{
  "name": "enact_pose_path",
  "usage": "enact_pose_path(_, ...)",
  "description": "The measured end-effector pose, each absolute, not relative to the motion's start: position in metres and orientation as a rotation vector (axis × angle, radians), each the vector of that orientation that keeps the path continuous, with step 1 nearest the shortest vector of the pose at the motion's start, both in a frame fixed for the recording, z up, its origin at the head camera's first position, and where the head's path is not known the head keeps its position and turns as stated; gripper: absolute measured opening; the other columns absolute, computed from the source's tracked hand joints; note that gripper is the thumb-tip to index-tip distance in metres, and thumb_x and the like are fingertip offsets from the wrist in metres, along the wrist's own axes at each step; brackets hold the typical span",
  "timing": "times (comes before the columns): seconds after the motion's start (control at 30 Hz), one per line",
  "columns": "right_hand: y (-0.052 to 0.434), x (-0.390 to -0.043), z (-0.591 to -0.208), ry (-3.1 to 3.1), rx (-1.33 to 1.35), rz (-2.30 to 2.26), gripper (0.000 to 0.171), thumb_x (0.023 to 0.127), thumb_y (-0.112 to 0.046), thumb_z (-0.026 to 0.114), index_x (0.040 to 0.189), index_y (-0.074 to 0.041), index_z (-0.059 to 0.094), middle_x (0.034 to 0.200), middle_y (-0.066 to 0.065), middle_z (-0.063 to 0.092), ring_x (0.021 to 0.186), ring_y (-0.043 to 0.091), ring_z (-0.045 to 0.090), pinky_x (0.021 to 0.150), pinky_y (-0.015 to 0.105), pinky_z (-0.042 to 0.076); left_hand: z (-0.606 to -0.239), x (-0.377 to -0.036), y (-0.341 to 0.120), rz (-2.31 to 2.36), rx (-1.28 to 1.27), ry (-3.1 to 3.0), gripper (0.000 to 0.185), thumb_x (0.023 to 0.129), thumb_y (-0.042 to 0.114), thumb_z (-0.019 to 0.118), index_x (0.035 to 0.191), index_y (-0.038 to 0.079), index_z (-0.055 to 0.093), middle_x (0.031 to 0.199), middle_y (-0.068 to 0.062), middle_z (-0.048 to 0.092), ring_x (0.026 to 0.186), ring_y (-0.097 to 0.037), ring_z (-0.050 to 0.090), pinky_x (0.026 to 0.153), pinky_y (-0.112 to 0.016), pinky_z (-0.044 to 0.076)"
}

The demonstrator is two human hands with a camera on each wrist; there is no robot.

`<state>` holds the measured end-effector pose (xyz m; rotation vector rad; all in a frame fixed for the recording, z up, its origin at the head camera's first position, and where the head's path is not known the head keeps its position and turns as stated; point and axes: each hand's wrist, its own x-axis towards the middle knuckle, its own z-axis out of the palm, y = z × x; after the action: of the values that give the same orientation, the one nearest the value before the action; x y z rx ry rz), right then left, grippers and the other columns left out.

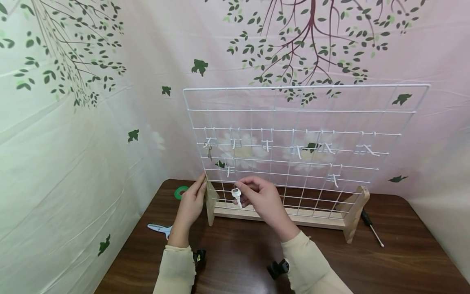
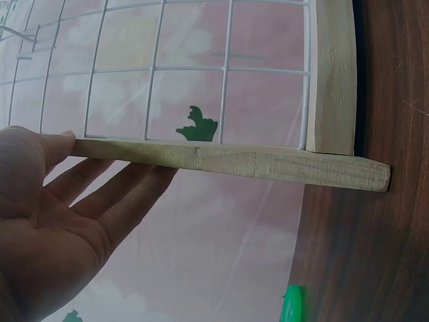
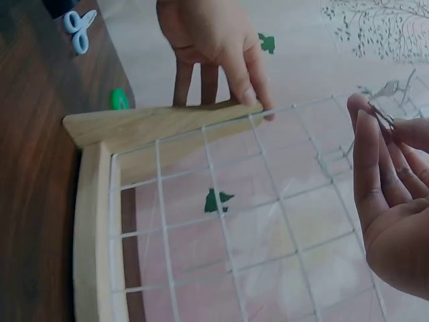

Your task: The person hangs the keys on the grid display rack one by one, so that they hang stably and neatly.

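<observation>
In the head view, a white wire grid rack (image 1: 290,160) stands in a wooden base (image 1: 235,211). My left hand (image 1: 191,204) holds the rack's left wooden side post (image 2: 234,164), thumb on one face and fingers on the other. In front of the grid's lower left part, my right hand (image 1: 262,200) pinches a key ring between thumb and fingertips. A silver key (image 1: 236,195) hangs from it, apart from the wires. Another key (image 1: 209,152) hangs on a white hook at the far left of the grid. Several more white hooks (image 1: 267,145) sit along the wires.
Light blue scissors (image 1: 158,228) lie left of my left forearm. A green tape roll (image 1: 180,192) is behind my left hand. A black-handled screwdriver (image 1: 371,228) lies right of the rack on the dark wooden table (image 1: 235,261). Printed cloth hangs behind.
</observation>
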<state>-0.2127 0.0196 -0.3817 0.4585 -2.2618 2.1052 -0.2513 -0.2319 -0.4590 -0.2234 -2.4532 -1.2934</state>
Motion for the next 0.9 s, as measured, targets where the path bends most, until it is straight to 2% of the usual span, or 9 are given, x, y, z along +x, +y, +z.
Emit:
enact_pose_path(0.1,0.014,-0.214,-0.375,-2.266,0.467,2.090,0.025,0.104,-0.025,0.074,0.115,-0.003,0.077,0.092,0.015,0.081,0.075,0.028,0.081,0.067,0.033,0.067,-0.459,-0.251,-0.232,-1.293,-0.224,-2.449,0.049,0.116,0.027,0.050,0.164,0.019,0.046,0.164,-0.013,0.052,0.149,-0.036,0.054,0.117,-0.058,0.051)
enact_pose_path(0.3,0.004,-0.218,-0.370,-2.265,0.460,2.107,0.025,0.104,-0.024,0.073,0.116,-0.002,0.076,0.095,0.018,0.081,0.071,0.018,0.079,0.069,0.035,0.068,-0.459,-0.251,-0.232,-1.275,-0.223,-2.443,0.049,0.115,0.026,0.051,0.164,0.020,0.047,0.163,-0.013,0.052,0.148,-0.036,0.055,0.117,-0.058,0.051)
enact_pose_path(0.43,0.000,-0.220,-0.368,-2.264,0.429,2.124,0.024,0.104,-0.023,0.073,0.117,-0.002,0.076,0.095,0.018,0.081,0.075,0.023,0.081,0.071,0.039,0.068,-0.459,-0.251,-0.232,-1.280,-0.215,-2.449,0.049,0.115,0.026,0.051,0.164,0.021,0.046,0.163,-0.012,0.052,0.148,-0.036,0.055,0.117,-0.058,0.051)
enact_pose_path(0.67,-0.005,-0.227,-0.367,-2.261,0.408,2.107,0.023,0.106,-0.021,0.070,0.114,0.000,0.075,0.096,0.017,0.080,0.070,0.017,0.078,0.067,0.034,0.067,-0.456,-0.249,-0.231,-1.283,-0.208,-2.458,0.049,0.115,0.025,0.051,0.164,0.021,0.046,0.164,-0.012,0.052,0.148,-0.036,0.055,0.117,-0.058,0.051)
enact_pose_path(0.9,-0.007,-0.232,-0.369,-2.261,0.420,2.103,0.019,0.108,-0.019,0.067,0.113,-0.002,0.074,0.096,0.018,0.079,0.070,0.018,0.079,0.070,0.042,0.068,-0.456,-0.250,-0.231,-1.284,-0.205,-2.460,0.049,0.116,0.026,0.050,0.164,0.021,0.045,0.164,-0.012,0.051,0.148,-0.036,0.055,0.117,-0.058,0.051)
